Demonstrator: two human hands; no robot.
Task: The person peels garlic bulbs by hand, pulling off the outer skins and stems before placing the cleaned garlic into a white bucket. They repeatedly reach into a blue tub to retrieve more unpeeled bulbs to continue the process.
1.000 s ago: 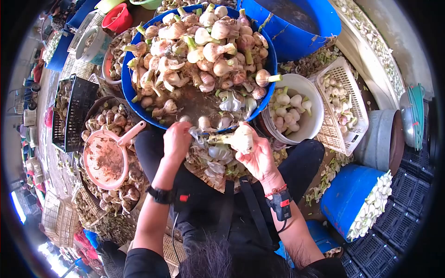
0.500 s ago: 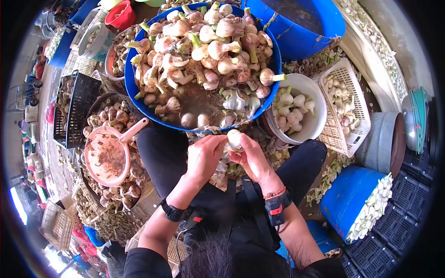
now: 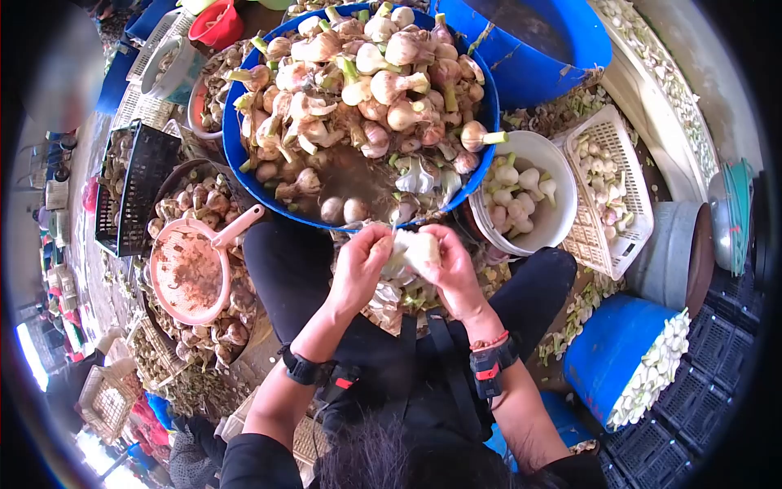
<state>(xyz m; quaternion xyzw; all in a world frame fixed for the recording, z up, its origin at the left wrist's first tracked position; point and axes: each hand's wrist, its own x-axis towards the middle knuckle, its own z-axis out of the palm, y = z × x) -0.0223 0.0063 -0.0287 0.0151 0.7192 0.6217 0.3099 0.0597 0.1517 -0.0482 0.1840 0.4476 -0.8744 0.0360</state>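
Note:
A pale garlic bulb (image 3: 419, 251) is in my right hand (image 3: 454, 273), with fingers and thumb wrapped round it. My left hand (image 3: 361, 262) is closed in a pinch at the bulb's left side, on whitish garlic skin (image 3: 397, 262) stretching between the hands. Both hands are above my lap, just below the near rim of a blue tub (image 3: 231, 155). Unpeeled garlic bulbs (image 3: 375, 90) are heaped in that tub, with murky water at the near side. A white bucket (image 3: 562, 204) holding cleaned bulbs (image 3: 511, 200) stands right of the tub.
A pink strainer (image 3: 191, 269) rests on garlic at the left, near a black crate (image 3: 122, 196). A cream basket (image 3: 623, 236) of garlic stands right of the bucket. A tipped blue barrel (image 3: 603, 350) is at lower right. Peelings (image 3: 391, 306) lie between my legs.
My hands have moved slightly apart, and the bulb has tilted in my right hand. Whitish skin now spans between them. A blurred shape has appeared at the upper left.

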